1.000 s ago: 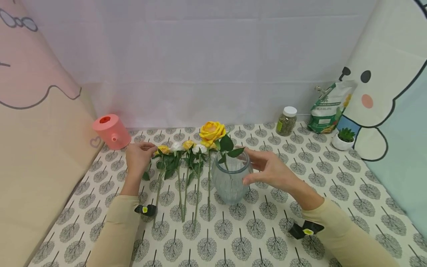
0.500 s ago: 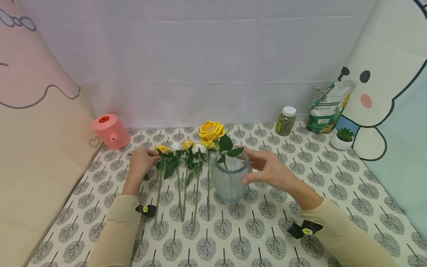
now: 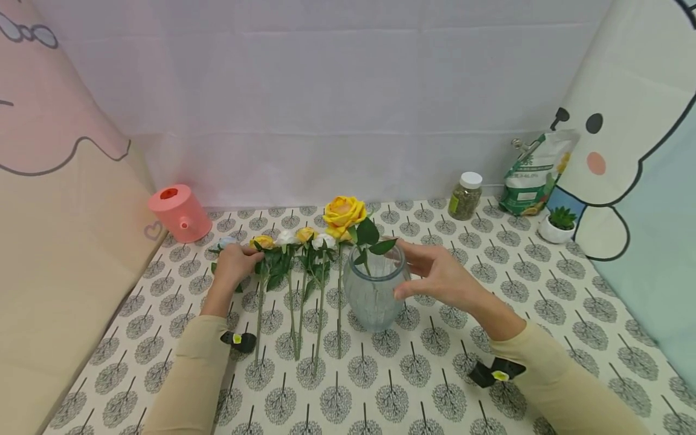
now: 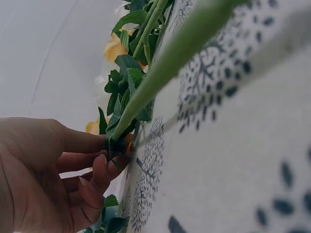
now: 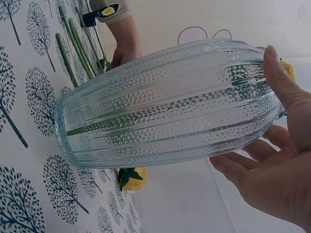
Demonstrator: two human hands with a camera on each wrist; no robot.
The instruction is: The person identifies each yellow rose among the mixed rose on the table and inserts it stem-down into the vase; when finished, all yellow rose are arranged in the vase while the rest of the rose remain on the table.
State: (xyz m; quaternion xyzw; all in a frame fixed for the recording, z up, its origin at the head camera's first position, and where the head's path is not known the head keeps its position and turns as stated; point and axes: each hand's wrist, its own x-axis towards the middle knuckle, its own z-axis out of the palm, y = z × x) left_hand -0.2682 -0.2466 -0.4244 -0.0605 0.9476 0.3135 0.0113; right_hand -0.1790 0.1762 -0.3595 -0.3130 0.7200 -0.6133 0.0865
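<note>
Left hand [image 3: 232, 266] has slid toward three o'clock, and I see thumb and fingertips pinching the small yellow rose [image 3: 263, 242] by its leafy neck, its slim green stem [image 3: 259, 314] running to six o'clock. Between three and four o'clock from those fingers: a ribbed, pebbled, barrel-shaped glass vase [image 3: 375, 305], right hand [image 3: 443, 279] curved around it.

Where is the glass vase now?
In the head view, the glass vase stands near the middle, right of the flower stems, held by the right hand.
</note>
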